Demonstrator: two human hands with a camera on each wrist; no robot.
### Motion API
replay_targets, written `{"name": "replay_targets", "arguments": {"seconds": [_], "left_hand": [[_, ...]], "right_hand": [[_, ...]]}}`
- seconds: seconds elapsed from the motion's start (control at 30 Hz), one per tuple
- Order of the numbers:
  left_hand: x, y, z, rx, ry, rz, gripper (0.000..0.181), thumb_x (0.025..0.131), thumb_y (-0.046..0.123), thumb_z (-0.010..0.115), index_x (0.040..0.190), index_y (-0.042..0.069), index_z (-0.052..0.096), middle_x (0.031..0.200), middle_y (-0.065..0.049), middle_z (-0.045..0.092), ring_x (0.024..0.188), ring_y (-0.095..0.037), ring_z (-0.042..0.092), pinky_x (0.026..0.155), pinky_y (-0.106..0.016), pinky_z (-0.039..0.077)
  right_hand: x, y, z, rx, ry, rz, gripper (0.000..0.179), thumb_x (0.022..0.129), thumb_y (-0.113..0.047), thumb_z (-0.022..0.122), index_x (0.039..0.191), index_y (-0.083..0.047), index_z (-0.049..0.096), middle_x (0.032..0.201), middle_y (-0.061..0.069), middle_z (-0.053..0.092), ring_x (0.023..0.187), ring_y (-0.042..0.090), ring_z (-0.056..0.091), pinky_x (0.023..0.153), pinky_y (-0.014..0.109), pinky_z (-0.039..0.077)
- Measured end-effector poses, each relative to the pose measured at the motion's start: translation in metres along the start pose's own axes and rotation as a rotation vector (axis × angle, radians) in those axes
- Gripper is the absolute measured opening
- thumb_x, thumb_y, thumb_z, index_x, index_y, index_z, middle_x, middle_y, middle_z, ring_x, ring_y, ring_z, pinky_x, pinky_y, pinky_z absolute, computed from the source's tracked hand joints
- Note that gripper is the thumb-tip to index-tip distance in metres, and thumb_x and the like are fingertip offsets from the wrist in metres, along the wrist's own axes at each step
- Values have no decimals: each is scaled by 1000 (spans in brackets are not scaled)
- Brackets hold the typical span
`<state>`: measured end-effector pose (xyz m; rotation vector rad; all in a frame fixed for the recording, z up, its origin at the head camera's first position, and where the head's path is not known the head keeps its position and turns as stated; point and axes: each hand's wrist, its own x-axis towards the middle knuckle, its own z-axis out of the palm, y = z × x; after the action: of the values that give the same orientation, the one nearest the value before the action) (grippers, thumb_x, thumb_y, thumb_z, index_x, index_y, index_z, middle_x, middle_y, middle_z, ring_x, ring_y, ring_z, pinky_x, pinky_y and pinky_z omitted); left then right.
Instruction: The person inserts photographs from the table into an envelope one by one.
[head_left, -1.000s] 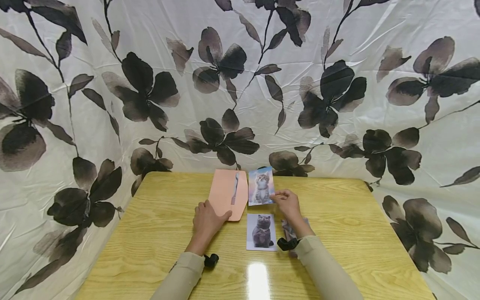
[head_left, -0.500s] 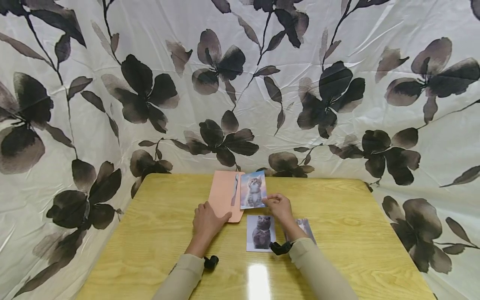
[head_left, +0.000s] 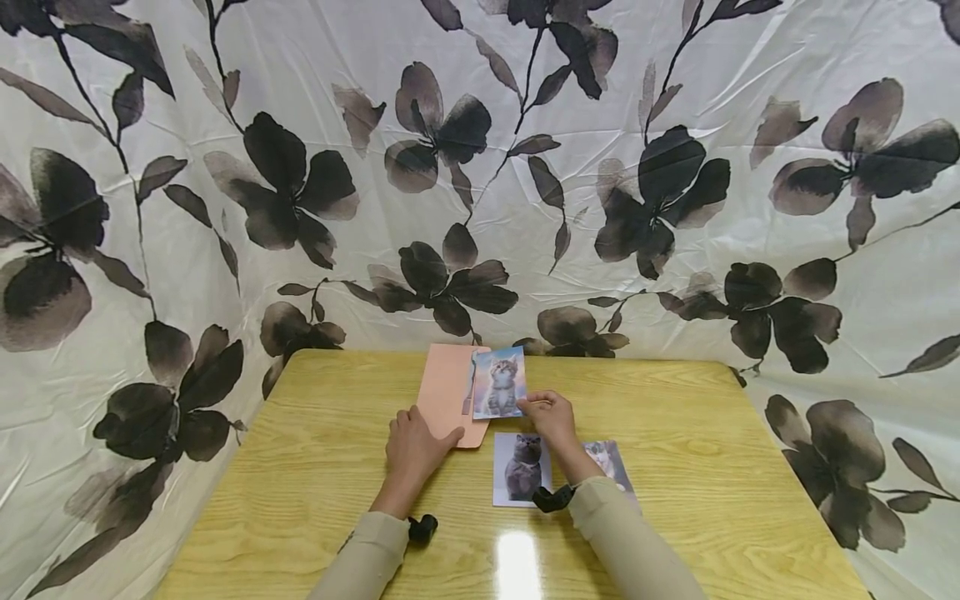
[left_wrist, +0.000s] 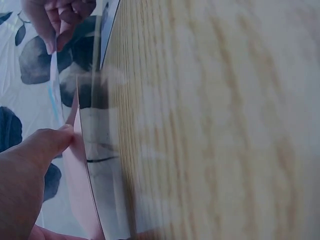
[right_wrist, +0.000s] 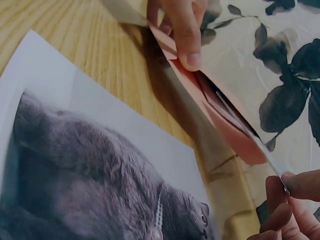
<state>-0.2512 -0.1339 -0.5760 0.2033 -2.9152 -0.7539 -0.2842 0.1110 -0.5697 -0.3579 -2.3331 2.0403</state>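
Observation:
My left hand grips the near end of a pink envelope, its thumb on top beside the slit opening. My right hand pinches the lower right corner of a kitten photo card between thumb and fingers. The card overlaps the envelope's right part in the head view. In the right wrist view, the thin card is edge-on, its far edge at the envelope's gaping opening. Inside the opening another card's edge shows.
A grey cat photo card lies on the wooden table below my right hand. Another cat photo card is partly hidden under my right forearm. Floral cloth hangs behind the table.
My right hand has moved left with the kitten photo card, from beside the envelope to over its opening. My left hand has kept its place.

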Motion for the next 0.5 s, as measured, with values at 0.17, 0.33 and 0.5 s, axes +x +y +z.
{"name": "replay_targets", "arguments": {"seconds": [0.17, 0.33, 0.5], "left_hand": [[0, -1, 0, 5, 3, 3, 99, 85, 65, 82, 136, -15, 52, 124, -32, 56, 112, -46, 57, 82, -57, 57], [-1, 0, 0, 4, 6, 1, 99, 85, 65, 82, 136, -14, 52, 124, -32, 57, 112, -46, 57, 81, -57, 57], [0, -1, 0, 8, 6, 1, 99, 85, 66, 82, 136, -14, 52, 125, -32, 57, 113, -46, 57, 81, -57, 57]], "right_hand": [[4, 4, 4, -1, 10, 4, 15, 97, -15, 82, 101, -3, 73, 85, 7, 74, 72, 25, 63, 62, 34, 49], [7, 4, 8, -3, 17, 5, 15, 96, -16, 83, 100, -4, 73, 85, 7, 74, 69, 22, 62, 61, 33, 48], [7, 0, 13, -10, 16, 13, 17, 96, -16, 82, 102, -4, 73, 84, 7, 74, 67, 21, 62, 62, 34, 49]]}}
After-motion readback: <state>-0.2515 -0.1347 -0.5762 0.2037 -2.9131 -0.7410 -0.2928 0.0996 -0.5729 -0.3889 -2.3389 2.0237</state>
